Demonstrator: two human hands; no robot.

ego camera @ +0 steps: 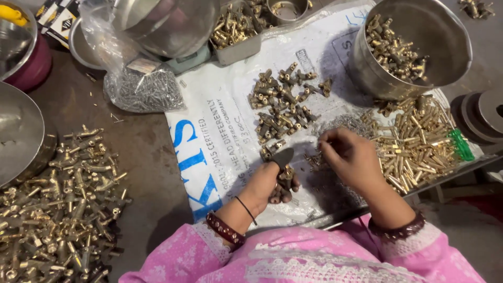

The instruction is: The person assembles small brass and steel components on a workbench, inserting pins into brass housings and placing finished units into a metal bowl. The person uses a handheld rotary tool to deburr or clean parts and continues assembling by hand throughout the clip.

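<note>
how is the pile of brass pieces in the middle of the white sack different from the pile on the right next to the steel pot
The middle pile holds stubby, darker, knobbly fittings, scattered loosely with the white sack showing between them. The right pile holds longer, brighter, rod-like pieces, heaped densely beside the steel pot. The right hand reaches between the two piles, while the left hand holds fittings like the middle ones. Both piles are brass-coloured and lie on the sack.

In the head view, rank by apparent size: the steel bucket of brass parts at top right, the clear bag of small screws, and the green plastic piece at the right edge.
1. Steel bucket, largest.
2. Bag of screws, clearly smaller.
3. Green plastic piece, smallest by far.
</note>
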